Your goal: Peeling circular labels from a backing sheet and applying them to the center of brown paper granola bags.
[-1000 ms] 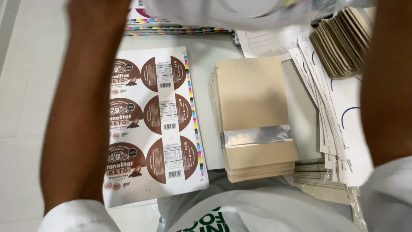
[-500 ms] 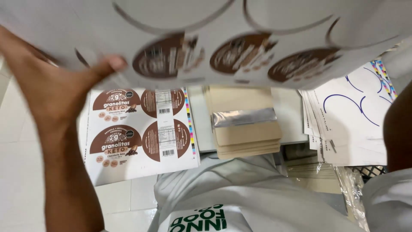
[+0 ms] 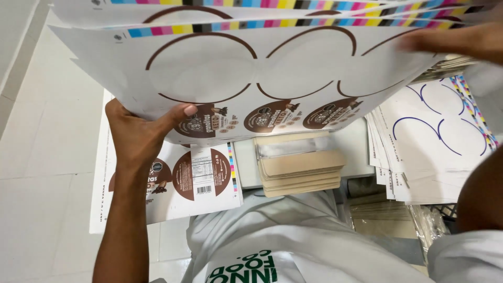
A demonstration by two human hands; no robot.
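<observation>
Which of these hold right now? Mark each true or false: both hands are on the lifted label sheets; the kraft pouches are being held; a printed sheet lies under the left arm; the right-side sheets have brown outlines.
1. Left hand and right hand hold the lifted label sheets: true.
2. Kraft pouches are held: false, they lie stacked on the table.
3. A printed sheet lies under the left arm: true.
4. The right-side sheets have brown outlines: false, blue.
</observation>
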